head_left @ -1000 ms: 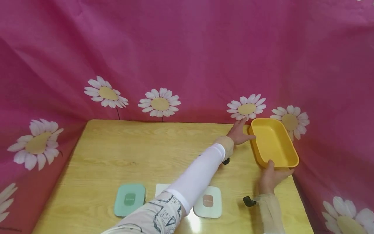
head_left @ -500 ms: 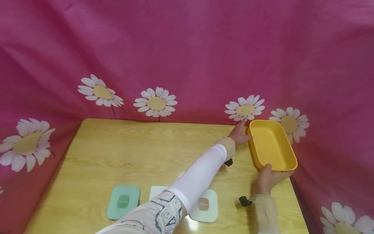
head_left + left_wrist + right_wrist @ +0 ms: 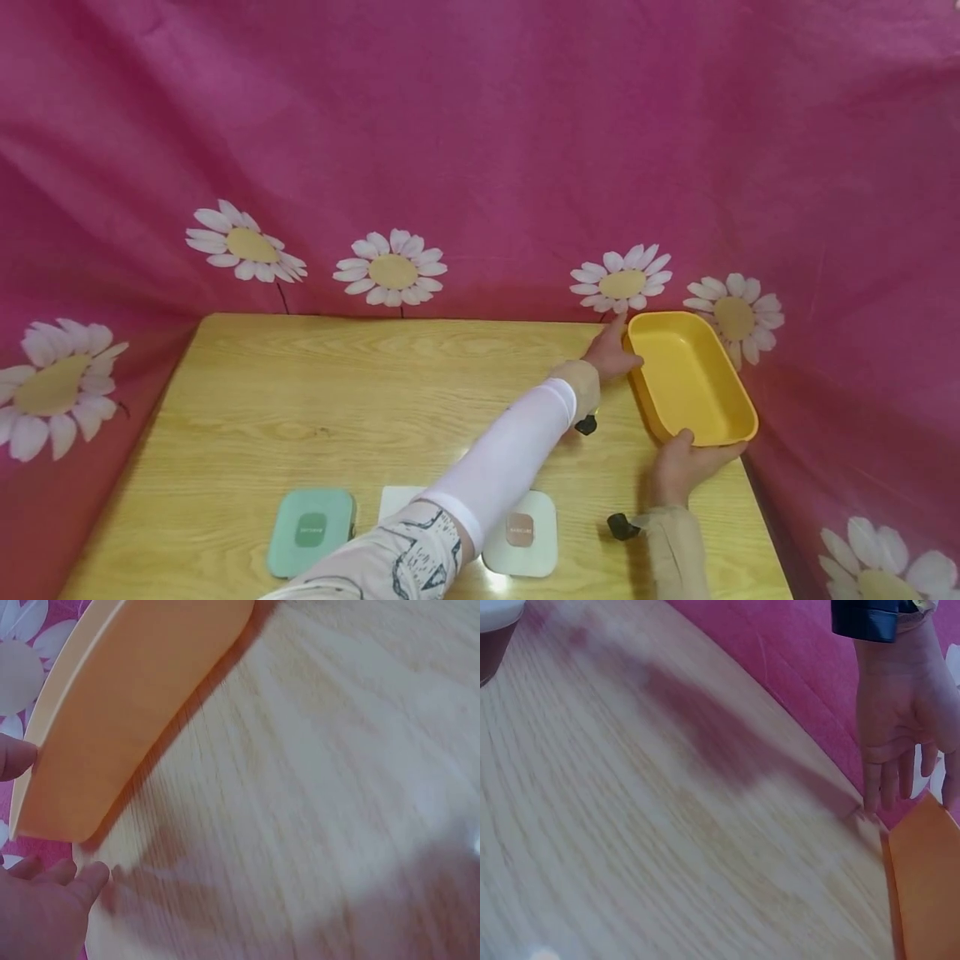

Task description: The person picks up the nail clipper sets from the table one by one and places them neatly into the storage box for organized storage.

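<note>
Slightly leftward the yellow tray (image 3: 693,379) has slid since a second ago; left hand (image 3: 611,354), fingers straight, presses its far-left corner; right hand (image 3: 686,462) grips its near end, thumb over the rim; its long axis runs away from the person, at the table's (image 3: 337,400) far-right corner.

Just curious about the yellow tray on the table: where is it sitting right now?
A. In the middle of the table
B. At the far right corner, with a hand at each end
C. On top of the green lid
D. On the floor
B: the yellow tray sits at the table's far right corner, with the left hand at its far end and the right hand at its near end.
</note>
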Demonstrator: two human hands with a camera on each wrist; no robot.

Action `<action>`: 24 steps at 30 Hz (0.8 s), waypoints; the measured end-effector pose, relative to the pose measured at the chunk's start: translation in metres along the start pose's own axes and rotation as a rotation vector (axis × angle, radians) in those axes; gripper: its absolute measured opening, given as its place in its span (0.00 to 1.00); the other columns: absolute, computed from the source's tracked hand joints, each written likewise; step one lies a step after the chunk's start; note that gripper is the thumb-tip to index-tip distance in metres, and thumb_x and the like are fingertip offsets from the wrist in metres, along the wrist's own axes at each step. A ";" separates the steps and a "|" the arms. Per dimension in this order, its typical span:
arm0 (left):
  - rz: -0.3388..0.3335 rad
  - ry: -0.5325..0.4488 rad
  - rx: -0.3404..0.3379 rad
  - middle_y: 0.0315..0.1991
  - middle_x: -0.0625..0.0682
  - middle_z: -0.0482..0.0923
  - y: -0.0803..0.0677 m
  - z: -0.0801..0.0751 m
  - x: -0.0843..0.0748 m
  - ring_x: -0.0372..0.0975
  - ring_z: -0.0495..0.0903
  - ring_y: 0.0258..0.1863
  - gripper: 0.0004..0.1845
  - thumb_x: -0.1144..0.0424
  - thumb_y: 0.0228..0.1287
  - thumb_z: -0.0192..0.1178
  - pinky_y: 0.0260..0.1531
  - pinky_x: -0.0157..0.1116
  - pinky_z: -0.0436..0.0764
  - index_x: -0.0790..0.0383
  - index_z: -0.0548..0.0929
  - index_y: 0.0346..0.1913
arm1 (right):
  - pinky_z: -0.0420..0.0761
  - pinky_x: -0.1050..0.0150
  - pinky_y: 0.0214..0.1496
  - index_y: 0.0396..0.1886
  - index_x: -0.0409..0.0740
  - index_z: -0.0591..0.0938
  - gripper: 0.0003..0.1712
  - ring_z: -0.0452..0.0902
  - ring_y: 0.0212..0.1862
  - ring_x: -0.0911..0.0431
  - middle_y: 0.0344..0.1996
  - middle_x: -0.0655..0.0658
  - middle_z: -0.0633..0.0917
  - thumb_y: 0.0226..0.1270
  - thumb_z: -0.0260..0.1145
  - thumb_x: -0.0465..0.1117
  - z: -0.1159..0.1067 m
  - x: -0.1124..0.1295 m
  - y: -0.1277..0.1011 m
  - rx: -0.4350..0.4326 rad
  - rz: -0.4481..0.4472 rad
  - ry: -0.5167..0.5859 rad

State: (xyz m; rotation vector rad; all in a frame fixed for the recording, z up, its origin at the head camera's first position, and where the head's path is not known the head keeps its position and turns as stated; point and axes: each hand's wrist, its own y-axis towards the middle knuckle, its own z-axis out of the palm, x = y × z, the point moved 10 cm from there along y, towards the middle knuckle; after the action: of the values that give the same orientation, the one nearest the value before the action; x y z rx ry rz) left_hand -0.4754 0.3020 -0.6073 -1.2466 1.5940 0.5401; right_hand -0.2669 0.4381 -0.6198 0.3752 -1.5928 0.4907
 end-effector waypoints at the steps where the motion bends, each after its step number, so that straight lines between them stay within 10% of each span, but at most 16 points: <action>1: 0.002 0.005 -0.004 0.81 0.42 0.60 -0.001 0.000 -0.001 0.35 0.63 0.77 0.53 0.61 0.63 0.73 0.75 0.32 0.64 0.45 0.53 0.85 | 0.43 0.78 0.77 0.86 0.48 0.32 0.49 0.41 0.81 0.65 0.85 0.50 0.41 0.75 0.48 0.32 0.000 -0.002 0.000 0.004 0.015 0.001; 13: 0.025 -0.078 0.006 0.81 0.46 0.61 -0.004 0.017 -0.008 0.36 0.62 0.78 0.43 0.69 0.69 0.62 0.75 0.34 0.64 0.51 0.58 0.84 | 0.39 0.75 0.79 0.86 0.52 0.30 0.49 0.37 0.80 0.69 0.86 0.54 0.38 0.77 0.46 0.34 -0.009 -0.010 -0.001 0.026 0.040 -0.041; 24: 0.007 0.081 0.049 0.85 0.48 0.51 -0.004 0.011 0.001 0.36 0.56 0.81 0.48 0.62 0.70 0.62 0.77 0.31 0.57 0.55 0.46 0.86 | 0.41 0.76 0.79 0.87 0.51 0.34 0.48 0.42 0.80 0.68 0.86 0.52 0.43 0.76 0.47 0.32 -0.009 -0.009 0.003 0.047 -0.020 -0.074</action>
State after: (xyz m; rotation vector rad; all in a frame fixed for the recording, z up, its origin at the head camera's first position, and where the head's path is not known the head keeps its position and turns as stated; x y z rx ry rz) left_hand -0.4674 0.3088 -0.6121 -1.2407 1.6697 0.4572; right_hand -0.2602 0.4446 -0.6289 0.4483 -1.6498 0.5045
